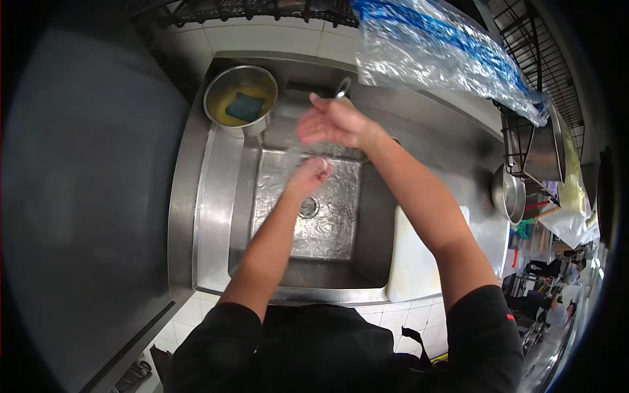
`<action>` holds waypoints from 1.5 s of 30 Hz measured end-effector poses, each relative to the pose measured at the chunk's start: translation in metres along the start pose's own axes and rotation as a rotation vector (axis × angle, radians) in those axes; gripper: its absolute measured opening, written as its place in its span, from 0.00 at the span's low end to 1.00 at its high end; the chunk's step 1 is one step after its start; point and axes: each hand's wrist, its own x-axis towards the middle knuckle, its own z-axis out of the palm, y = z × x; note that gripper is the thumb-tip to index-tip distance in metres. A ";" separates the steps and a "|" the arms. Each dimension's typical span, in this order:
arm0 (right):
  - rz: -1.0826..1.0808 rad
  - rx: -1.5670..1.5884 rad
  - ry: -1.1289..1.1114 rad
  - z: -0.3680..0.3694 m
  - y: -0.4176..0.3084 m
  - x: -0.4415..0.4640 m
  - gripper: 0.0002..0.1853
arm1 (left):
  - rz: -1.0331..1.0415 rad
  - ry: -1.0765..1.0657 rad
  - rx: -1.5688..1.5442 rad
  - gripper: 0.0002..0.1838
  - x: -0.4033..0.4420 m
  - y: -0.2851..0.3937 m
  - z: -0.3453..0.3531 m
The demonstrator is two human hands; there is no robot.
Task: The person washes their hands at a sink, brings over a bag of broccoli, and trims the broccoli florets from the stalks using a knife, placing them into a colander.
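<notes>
The person's right hand point(334, 124), fingers loose and empty, is above the square stainless-steel sink point(331, 237), partly hiding the curved metal faucet point(344, 85); the left hand's point(309, 175) blurred fingers curl nearer, their grip impossible to tell. A round steel pot point(259, 124) with a dark-green sponge point(245, 107) stands far left; a white board point(416, 265) lies near right.

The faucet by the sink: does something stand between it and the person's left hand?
Yes: in the head view, the right hand, open, lies between the left hand and the faucet, partly covering the faucet. No other object is visible between them.
</notes>
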 end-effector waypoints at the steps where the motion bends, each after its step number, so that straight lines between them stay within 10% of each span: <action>1: 0.000 0.006 0.005 0.004 -0.002 -0.001 0.32 | -0.090 0.090 0.031 0.07 -0.003 0.021 -0.004; 11: 0.235 -0.302 -0.078 -0.003 -0.028 -0.038 0.30 | -0.095 0.062 0.589 0.11 -0.039 0.048 0.007; 14: 0.256 -0.349 -0.078 -0.007 -0.030 -0.044 0.29 | 0.037 0.007 0.224 0.12 -0.041 0.023 0.007; 21: 0.228 -0.287 -0.003 -0.005 -0.022 -0.037 0.27 | 0.049 0.079 0.418 0.12 -0.036 0.003 0.008; 32: 0.224 -0.374 -0.018 -0.011 -0.022 -0.043 0.25 | 0.157 0.287 1.411 0.27 -0.044 -0.020 -0.021; 45: 0.188 -0.392 0.030 -0.013 -0.020 -0.040 0.25 | 0.362 0.302 1.277 0.27 -0.038 -0.026 -0.008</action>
